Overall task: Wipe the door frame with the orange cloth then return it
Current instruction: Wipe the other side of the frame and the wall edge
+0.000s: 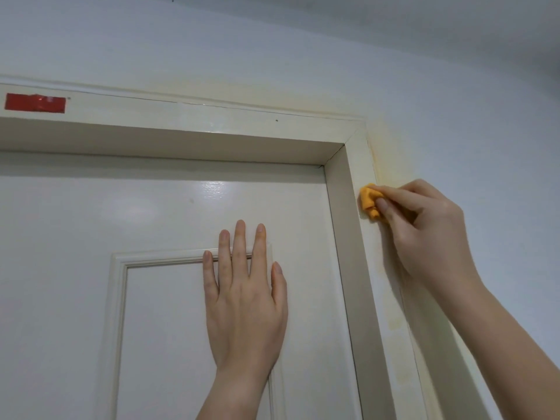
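Pinched between thumb and fingertips, the right hand (424, 225) holds the bunched orange cloth (370, 200) against the door frame (362, 165), on the upright's face below the top corner. The left hand (245, 301) lies flat, fingers spread, on the door (121, 213), gripping nothing. Biggest risk, I judge: the door giving way if unlatched, throwing the lean off. Next, the small wad slipping off the narrow face onto the wall (454, 116), missing yellowish marks lower down. Room is free up to the header and down the upright; red tape (35, 102) sits well apart.
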